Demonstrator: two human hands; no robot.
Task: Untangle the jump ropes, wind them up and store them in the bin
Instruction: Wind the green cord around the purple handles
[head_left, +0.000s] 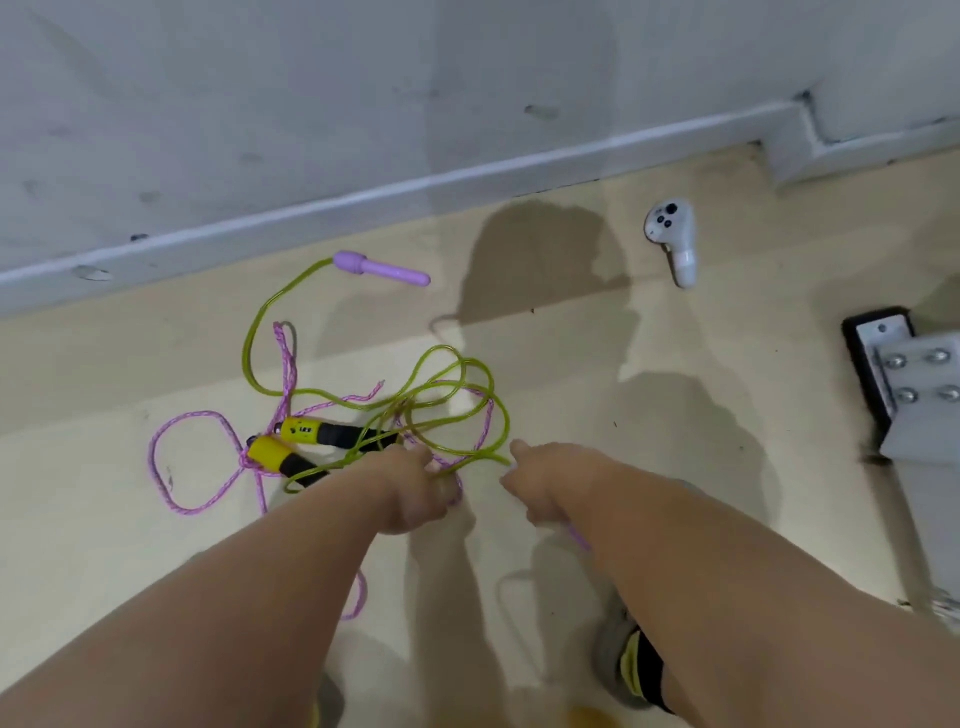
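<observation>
Beige floor carries two tangled jump ropes, lying in its middle between the wall and the person. A green rope (247, 348) runs from a lilac handle (382, 267) near the skirting board, curves down and piles into several loops just ahead of both hands. A pink rope (287, 369) weaves through those loops and spreads into a wide loop toward the floor's left side; its two yellow-and-black handles (304, 430) lie side by side within the tangle, with green strands crossing over them. The left hand (415, 488) is curled around strands of green and pink cord at the near edge of the pile. The right hand (545, 483), just beside it, has its fingers closed on the green rope where a loop ends, and a bit of lilac shows beneath the wrist. A white controller (670, 234) lies apart toward the far right, and a bolted metal bracket (909, 384) sits at the right edge. A shoe (623, 660) shows under the right forearm.
</observation>
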